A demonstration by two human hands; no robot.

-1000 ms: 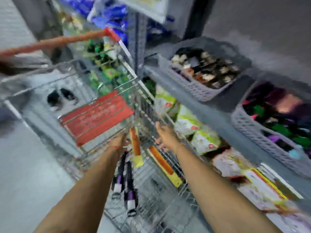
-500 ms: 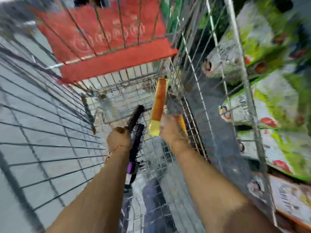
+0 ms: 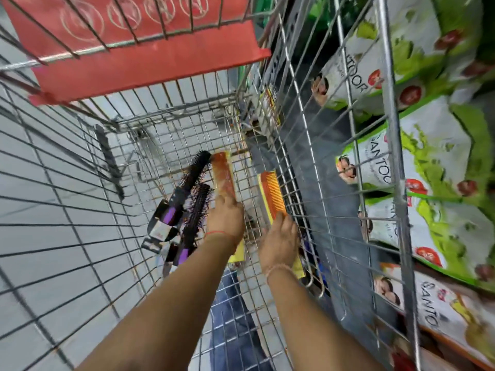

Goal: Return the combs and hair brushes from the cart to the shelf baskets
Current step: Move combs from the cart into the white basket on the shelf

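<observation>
Steel wire makes up the biggest thing in view, the cart (image 3: pixel 80 210), whose open mesh floor and right wall are the main source of trouble. A comb tooth or brush bristle could snag in that mesh on the way up, and a slim comb tipped on edge might slip through a gap, so a hasty lift would likely jerk or drop it. Beyond the right wall, soap packets (image 3: pixel 401 162) fill the lower shelf; no basket shows in this view, so the carry will have to go up and over the cart rim, where a loosely held comb could knock the wire.

On the cart floor, towards the far end, lie two black brushes with purple handles (image 3: pixel 192 207), overlapping each other, just left of the left hand and touched by neither hand. Lifting the neighbouring comb could drag on their bristles.

Next in size, the left hand (image 3: pixel 225 218) lies over the near part of the left orange comb (image 3: pixel 223 175), fingers curled down onto it; whether they have closed underneath I cannot tell. Its yellow card (image 3: pixel 237 254) pokes out near the wrist.

At the right wall, the right hand (image 3: pixel 278 242) covers the near end of the right orange comb (image 3: pixel 273 194), fingertips touching it and bent; a true grip is not clear. This comb lies hard against the wire, leaving little room for fingers on that side.
</observation>
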